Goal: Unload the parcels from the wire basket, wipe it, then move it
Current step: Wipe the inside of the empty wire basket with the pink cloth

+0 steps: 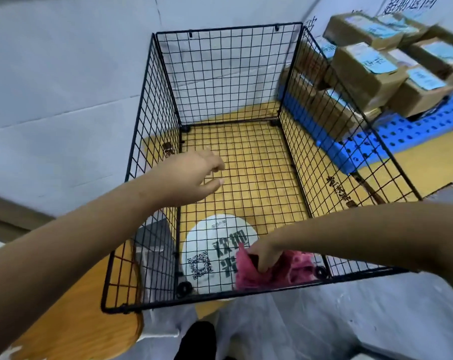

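Here the wire basket (pixel 221 74) lies mouth-up, lengthwise away; right hand (pixel 265 255) grips cloth (pixel 297 269), left hand (pixel 191 175) loose.

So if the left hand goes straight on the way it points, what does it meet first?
The left hand points into the wire basket toward its far right corner. Nothing lies in that line; probably the bottom mesh first, or the right wall, depth being unclear.

Single head-worn wide-angle view, facing forward and steeply down into wire basket (pixel 228 28) from close above. Basket fills centre; left hand (pixel 191 175) mid-frame, right hand (pixel 264 255) gripping pink cloth (pixel 248 278) near bottom edge. Straight lines bow outward.
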